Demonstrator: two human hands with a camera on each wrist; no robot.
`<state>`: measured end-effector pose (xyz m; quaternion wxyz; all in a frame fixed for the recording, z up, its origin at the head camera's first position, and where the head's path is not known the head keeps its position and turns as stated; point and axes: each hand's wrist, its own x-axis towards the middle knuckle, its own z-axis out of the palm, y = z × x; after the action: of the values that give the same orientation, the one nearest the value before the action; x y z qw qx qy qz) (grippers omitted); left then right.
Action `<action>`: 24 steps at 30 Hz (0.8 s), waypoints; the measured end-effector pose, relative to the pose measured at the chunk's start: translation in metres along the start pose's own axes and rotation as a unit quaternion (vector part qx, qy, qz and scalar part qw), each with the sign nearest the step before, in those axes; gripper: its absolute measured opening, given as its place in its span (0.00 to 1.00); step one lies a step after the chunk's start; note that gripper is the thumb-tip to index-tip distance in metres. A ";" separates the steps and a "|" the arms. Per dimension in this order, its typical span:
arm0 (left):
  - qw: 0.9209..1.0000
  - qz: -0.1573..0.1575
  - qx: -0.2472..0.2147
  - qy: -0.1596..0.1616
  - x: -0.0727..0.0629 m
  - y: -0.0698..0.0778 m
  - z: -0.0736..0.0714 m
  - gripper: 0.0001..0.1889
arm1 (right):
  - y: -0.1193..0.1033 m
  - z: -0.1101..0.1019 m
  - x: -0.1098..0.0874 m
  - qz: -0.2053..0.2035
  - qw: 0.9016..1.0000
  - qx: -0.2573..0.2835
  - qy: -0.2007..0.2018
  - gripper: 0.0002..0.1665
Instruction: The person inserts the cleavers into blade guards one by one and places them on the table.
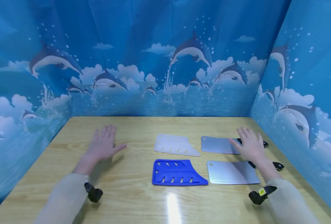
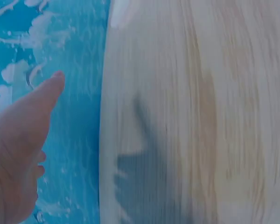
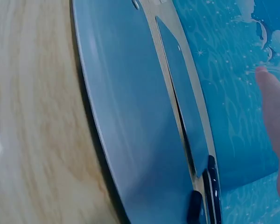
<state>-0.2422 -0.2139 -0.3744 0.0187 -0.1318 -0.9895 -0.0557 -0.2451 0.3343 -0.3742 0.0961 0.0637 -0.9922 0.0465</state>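
Observation:
In the head view my left hand (image 1: 103, 143) hovers over the left part of the table, palm down, fingers straight and thumb spread, holding nothing. My right hand (image 1: 250, 146) is held the same way above the handles of two cleavers. The far cleaver (image 1: 218, 145) and the near cleaver (image 1: 231, 173) lie flat, with broad steel blades pointing left and black handles to the right, partly hidden by my right hand and wrist. Left of the blades lie two blade-shaped plastic covers with slots, a white one (image 1: 174, 144) behind a blue one (image 1: 175, 173).
The light wooden table (image 1: 126, 199) is enclosed at the back and sides by a blue dolphin-print curtain (image 1: 143, 62). Its right edge runs close beyond the cleaver handles. A bright light reflection shows at the table's front middle. Each wrist wears a small black camera (image 1: 94, 192).

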 end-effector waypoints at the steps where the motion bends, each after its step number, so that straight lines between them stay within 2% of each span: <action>1: 1.000 0.002 0.001 0.000 0.002 0.003 0.000 0.50 | 0.002 -0.001 -0.001 -0.008 1.000 0.008 0.013 0.46; 5: 1.000 0.017 0.016 0.016 0.008 0.019 0.001 0.49 | 0.012 -0.003 -0.006 -0.037 0.996 0.044 0.063 0.38; 9: 0.998 0.041 0.020 0.037 0.011 0.041 0.002 0.48 | 0.026 -0.006 -0.013 -0.054 0.990 0.111 0.065 0.32; 12: 0.997 0.063 0.003 0.049 0.010 0.058 0.004 0.42 | 0.037 -0.007 -0.019 -0.056 0.985 0.158 0.040 0.29; 16: 0.995 0.089 -0.014 0.047 0.007 0.081 0.009 0.35 | 0.052 -0.007 -0.028 -0.043 0.980 0.192 -0.011 0.27; 19: 0.995 0.099 -0.018 0.030 0.006 0.097 0.015 0.34 | 0.063 -0.007 -0.035 -0.033 0.978 0.200 -0.047 0.28; 24: 0.992 0.127 -0.025 -0.001 0.005 0.119 0.024 0.38 | 0.080 -0.005 -0.045 -0.025 0.978 0.191 -0.076 0.31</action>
<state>-0.2162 -0.0960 -0.3857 0.0214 -0.2572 -0.9630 -0.0773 -0.2111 0.4187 -0.3849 0.0080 0.1086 -0.9675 0.2281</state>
